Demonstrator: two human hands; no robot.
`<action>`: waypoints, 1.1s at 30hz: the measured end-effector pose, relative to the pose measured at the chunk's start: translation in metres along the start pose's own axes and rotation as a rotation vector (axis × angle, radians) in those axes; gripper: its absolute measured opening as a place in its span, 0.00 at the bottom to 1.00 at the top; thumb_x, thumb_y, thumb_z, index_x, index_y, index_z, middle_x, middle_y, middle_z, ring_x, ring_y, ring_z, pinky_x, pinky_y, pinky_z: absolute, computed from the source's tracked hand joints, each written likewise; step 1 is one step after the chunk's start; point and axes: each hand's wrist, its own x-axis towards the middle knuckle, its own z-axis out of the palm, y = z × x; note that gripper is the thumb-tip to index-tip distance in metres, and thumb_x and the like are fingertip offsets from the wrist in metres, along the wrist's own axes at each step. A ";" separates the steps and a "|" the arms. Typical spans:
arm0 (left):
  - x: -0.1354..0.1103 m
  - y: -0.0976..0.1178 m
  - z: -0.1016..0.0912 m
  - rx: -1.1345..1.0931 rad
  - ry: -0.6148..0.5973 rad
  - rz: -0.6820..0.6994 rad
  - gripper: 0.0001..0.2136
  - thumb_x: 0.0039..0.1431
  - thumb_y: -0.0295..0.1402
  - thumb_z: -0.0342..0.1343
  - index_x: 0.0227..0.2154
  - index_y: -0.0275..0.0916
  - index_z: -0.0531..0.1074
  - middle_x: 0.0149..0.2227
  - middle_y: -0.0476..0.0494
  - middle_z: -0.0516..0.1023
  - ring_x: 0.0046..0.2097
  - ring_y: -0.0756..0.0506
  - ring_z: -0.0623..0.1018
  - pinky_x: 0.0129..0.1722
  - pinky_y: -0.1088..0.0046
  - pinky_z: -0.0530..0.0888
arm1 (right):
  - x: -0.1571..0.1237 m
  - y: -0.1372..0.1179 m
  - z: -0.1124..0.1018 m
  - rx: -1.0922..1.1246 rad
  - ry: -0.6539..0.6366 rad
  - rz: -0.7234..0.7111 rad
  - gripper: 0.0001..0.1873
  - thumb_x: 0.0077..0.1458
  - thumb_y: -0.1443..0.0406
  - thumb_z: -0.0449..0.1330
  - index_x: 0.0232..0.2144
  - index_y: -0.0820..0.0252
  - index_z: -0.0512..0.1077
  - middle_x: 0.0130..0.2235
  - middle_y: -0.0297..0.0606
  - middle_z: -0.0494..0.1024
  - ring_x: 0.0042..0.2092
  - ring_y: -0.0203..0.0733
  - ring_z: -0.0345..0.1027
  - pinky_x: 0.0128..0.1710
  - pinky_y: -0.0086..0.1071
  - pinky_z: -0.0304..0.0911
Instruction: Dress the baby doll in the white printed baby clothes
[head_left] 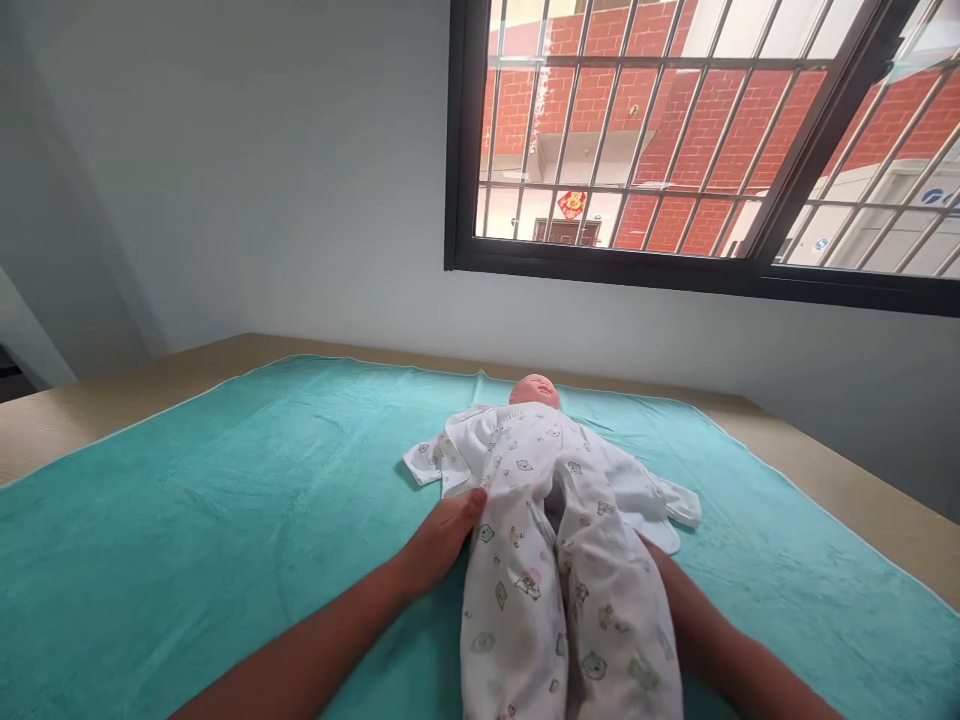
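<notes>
A baby doll lies on its back, head toward the wall, in a white printed top with its sleeves spread out. White baby pants with small animal prints lie over its body, the legs extending toward me. My left hand grips the left side of the pants, thumb along the edge and fingers tucked out of sight. On the other side, my right hand goes beneath the fabric. Only its wrist area shows; the fingers are hidden by the pants.
A turquoise cloth covers most of the wooden table. Behind it rises a grey wall with a dark-framed, barred window. The table's bare wooden border shows at the back and both sides.
</notes>
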 end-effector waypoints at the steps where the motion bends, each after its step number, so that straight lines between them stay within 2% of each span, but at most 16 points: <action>1: 0.002 -0.003 -0.003 0.128 0.017 0.056 0.24 0.67 0.48 0.40 0.34 0.37 0.77 0.41 0.42 0.79 0.44 0.42 0.74 0.48 0.64 0.70 | 0.003 0.009 -0.006 -0.022 -0.026 -0.034 0.16 0.55 0.55 0.57 0.35 0.56 0.80 0.44 0.42 0.80 0.42 0.43 0.74 0.46 0.33 0.70; 2: 0.005 -0.007 -0.006 0.258 0.037 0.112 0.22 0.67 0.46 0.43 0.32 0.37 0.77 0.42 0.42 0.78 0.45 0.42 0.74 0.48 0.65 0.70 | 0.006 0.019 -0.012 -0.046 -0.022 -0.058 0.16 0.57 0.55 0.56 0.36 0.57 0.79 0.44 0.42 0.80 0.44 0.44 0.74 0.48 0.35 0.69; 4: 0.009 -0.016 -0.011 0.496 0.096 0.198 0.17 0.65 0.41 0.47 0.32 0.39 0.78 0.46 0.42 0.77 0.49 0.42 0.72 0.51 0.64 0.69 | 0.010 0.042 -0.019 -0.098 0.084 -0.021 0.15 0.59 0.55 0.54 0.36 0.54 0.78 0.42 0.41 0.79 0.45 0.46 0.72 0.48 0.39 0.68; 6: 0.011 -0.026 -0.015 0.682 0.155 0.222 0.13 0.65 0.37 0.48 0.39 0.41 0.78 0.51 0.41 0.74 0.54 0.41 0.69 0.56 0.60 0.67 | 0.012 0.061 -0.021 -0.172 0.202 0.114 0.16 0.59 0.53 0.53 0.38 0.54 0.75 0.45 0.40 0.78 0.46 0.47 0.71 0.46 0.40 0.68; 7: 0.012 -0.030 -0.016 0.765 0.170 0.219 0.13 0.65 0.34 0.48 0.44 0.41 0.77 0.54 0.40 0.72 0.56 0.40 0.67 0.57 0.58 0.66 | 0.012 0.069 -0.020 -0.213 0.223 0.193 0.17 0.58 0.51 0.54 0.39 0.54 0.74 0.46 0.41 0.76 0.46 0.48 0.70 0.45 0.40 0.68; 10: 0.012 -0.039 -0.018 0.975 0.164 0.193 0.18 0.63 0.29 0.48 0.53 0.44 0.71 0.59 0.39 0.68 0.62 0.37 0.62 0.59 0.52 0.63 | 0.011 0.079 -0.017 -0.356 0.154 0.364 0.22 0.54 0.46 0.56 0.42 0.54 0.72 0.47 0.41 0.74 0.47 0.50 0.68 0.43 0.41 0.67; 13: 0.012 -0.037 -0.018 1.087 0.170 0.113 0.16 0.64 0.33 0.47 0.51 0.45 0.72 0.57 0.39 0.68 0.60 0.36 0.63 0.56 0.52 0.65 | 0.009 0.077 -0.018 -0.432 0.076 0.451 0.24 0.53 0.44 0.54 0.41 0.52 0.72 0.46 0.41 0.74 0.46 0.50 0.68 0.36 0.38 0.65; 17: 0.012 -0.031 -0.021 1.116 0.183 -0.001 0.14 0.65 0.39 0.46 0.43 0.43 0.75 0.47 0.39 0.71 0.50 0.39 0.71 0.47 0.59 0.69 | 0.004 0.082 -0.033 -0.470 0.168 0.539 0.27 0.53 0.43 0.52 0.44 0.53 0.71 0.48 0.44 0.73 0.46 0.52 0.69 0.30 0.34 0.60; 19: 0.012 -0.031 -0.021 1.120 0.166 0.022 0.14 0.65 0.40 0.46 0.47 0.46 0.74 0.47 0.40 0.71 0.50 0.39 0.71 0.48 0.60 0.69 | 0.000 0.089 -0.041 -0.440 0.186 0.598 0.28 0.53 0.42 0.51 0.43 0.55 0.72 0.45 0.44 0.75 0.42 0.51 0.70 0.30 0.34 0.59; 21: 0.012 -0.034 -0.021 1.145 0.145 0.066 0.15 0.65 0.39 0.46 0.51 0.50 0.72 0.51 0.40 0.70 0.53 0.39 0.69 0.49 0.59 0.67 | -0.002 0.098 -0.045 -0.375 0.145 0.641 0.28 0.52 0.41 0.51 0.39 0.54 0.73 0.39 0.41 0.76 0.36 0.47 0.70 0.30 0.34 0.59; 23: 0.012 -0.037 -0.020 1.170 0.141 0.086 0.15 0.66 0.39 0.46 0.50 0.51 0.73 0.54 0.40 0.69 0.54 0.38 0.68 0.50 0.59 0.66 | -0.001 0.104 -0.043 -0.329 0.109 0.632 0.25 0.52 0.42 0.52 0.33 0.54 0.73 0.35 0.37 0.77 0.33 0.44 0.69 0.31 0.33 0.59; 27: 0.014 -0.042 -0.022 1.149 0.152 0.078 0.15 0.66 0.35 0.45 0.49 0.46 0.73 0.52 0.42 0.73 0.54 0.40 0.70 0.50 0.60 0.67 | 0.005 0.104 -0.036 -0.243 0.125 0.528 0.21 0.53 0.47 0.54 0.24 0.56 0.71 0.30 0.35 0.76 0.32 0.41 0.67 0.34 0.33 0.60; 30: 0.016 -0.044 -0.025 1.079 0.181 0.093 0.15 0.66 0.33 0.44 0.50 0.42 0.73 0.51 0.42 0.74 0.53 0.40 0.71 0.50 0.59 0.69 | 0.006 0.095 -0.037 -0.071 0.184 0.558 0.20 0.52 0.48 0.54 0.25 0.57 0.71 0.29 0.35 0.76 0.32 0.42 0.67 0.32 0.32 0.60; 33: 0.017 -0.040 -0.028 0.916 0.342 0.185 0.16 0.66 0.32 0.44 0.51 0.41 0.73 0.51 0.41 0.74 0.53 0.42 0.72 0.52 0.60 0.70 | 0.002 0.084 -0.045 0.270 0.281 0.563 0.22 0.54 0.47 0.53 0.29 0.58 0.72 0.30 0.38 0.76 0.32 0.45 0.69 0.30 0.35 0.63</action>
